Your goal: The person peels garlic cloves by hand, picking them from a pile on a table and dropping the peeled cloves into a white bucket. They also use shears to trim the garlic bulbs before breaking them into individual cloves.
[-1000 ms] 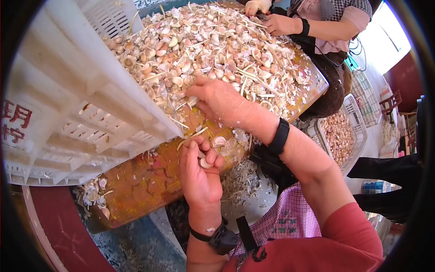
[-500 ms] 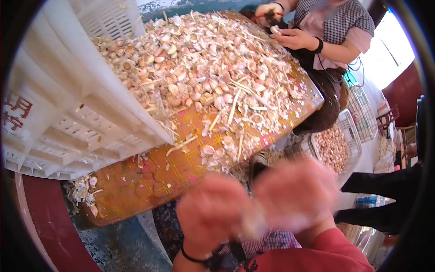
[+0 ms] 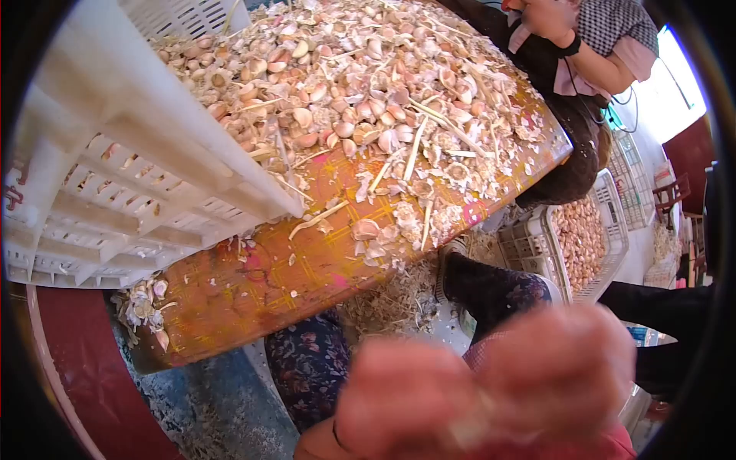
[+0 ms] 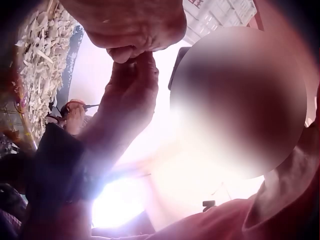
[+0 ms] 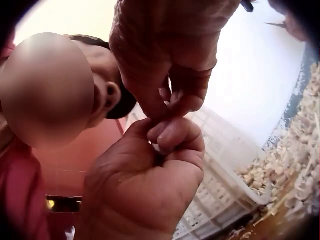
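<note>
Both hands are raised together close to the head camera and blurred: the left hand (image 3: 406,395) and, beside it, the right hand (image 3: 556,364). A pale garlic clove (image 3: 466,425) shows faintly between them. In the right wrist view the left hand (image 5: 145,175) has its fingers curled, and the right hand (image 5: 170,50) pinches down from above, fingertips meeting. The fingers hide most of what they hold. The left wrist view shows the left hand (image 4: 132,22) against the right hand (image 4: 131,90). Loose cloves and skins form a pile (image 3: 345,84) on the table (image 3: 245,307).
A white plastic crate (image 3: 153,153) stands on the table's left. Beyond the right edge, a basket (image 3: 613,268) holds cloves. Another person (image 3: 606,54) sits at the far right corner. Long stems and a split bulb piece (image 3: 366,228) lie near the front edge.
The right hand has left the pile and joined the left, both rising off the table toward the head. The other person's hand has moved up. The head view has shifted slightly.
</note>
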